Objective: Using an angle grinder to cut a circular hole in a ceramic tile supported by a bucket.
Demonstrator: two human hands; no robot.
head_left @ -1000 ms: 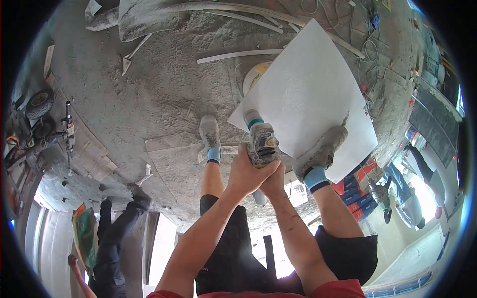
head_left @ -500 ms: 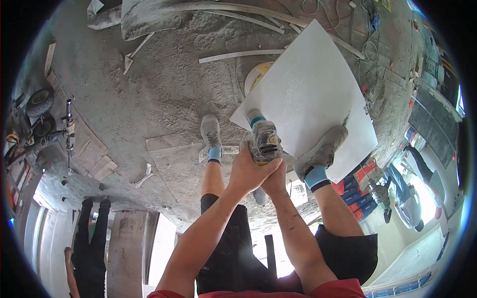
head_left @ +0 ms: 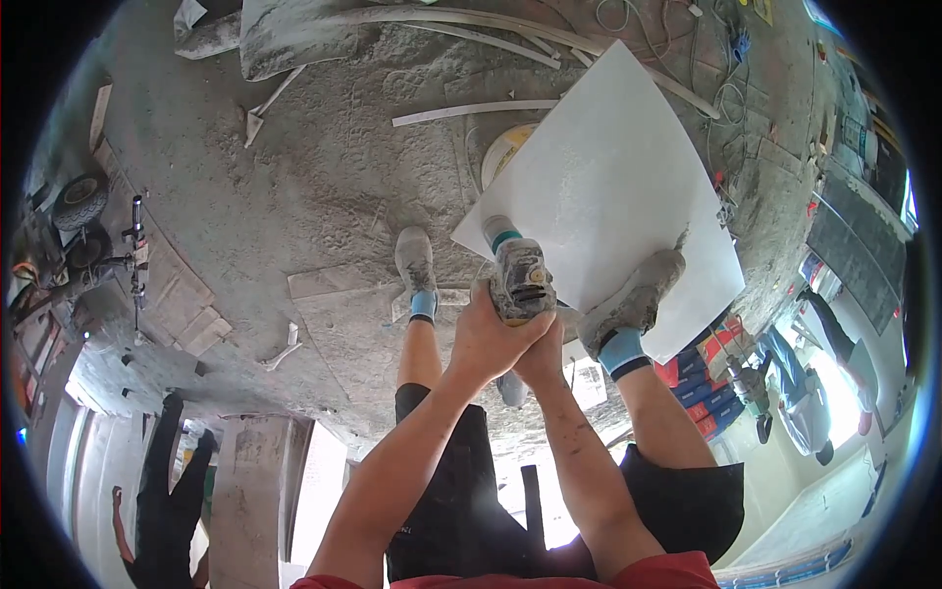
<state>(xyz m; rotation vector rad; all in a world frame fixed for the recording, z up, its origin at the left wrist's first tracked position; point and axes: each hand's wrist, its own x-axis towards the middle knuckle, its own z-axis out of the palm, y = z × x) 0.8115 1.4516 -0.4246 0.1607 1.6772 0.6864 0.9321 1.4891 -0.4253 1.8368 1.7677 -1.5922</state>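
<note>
Both hands are wrapped tight around a gray power tool (head_left: pixel 518 277) — the left hand (head_left: pixel 491 339) on its left side, the right hand (head_left: pixel 542 355) just under it. The tool sits at the near corner of a big white tile (head_left: pixel 608 187) lying on the dusty floor (head_left: pixel 294 177). One gray shoe (head_left: pixel 638 299) stands on the tile's near edge — the other shoe (head_left: pixel 416 263) is on the floor beside it.

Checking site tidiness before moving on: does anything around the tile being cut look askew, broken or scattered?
Yes. The white tile lies crooked across a yellow bucket, pinned by one shoe. Both hands grip the grinder at its edge. Broken strips and offcuts litter the dusty floor.
</note>
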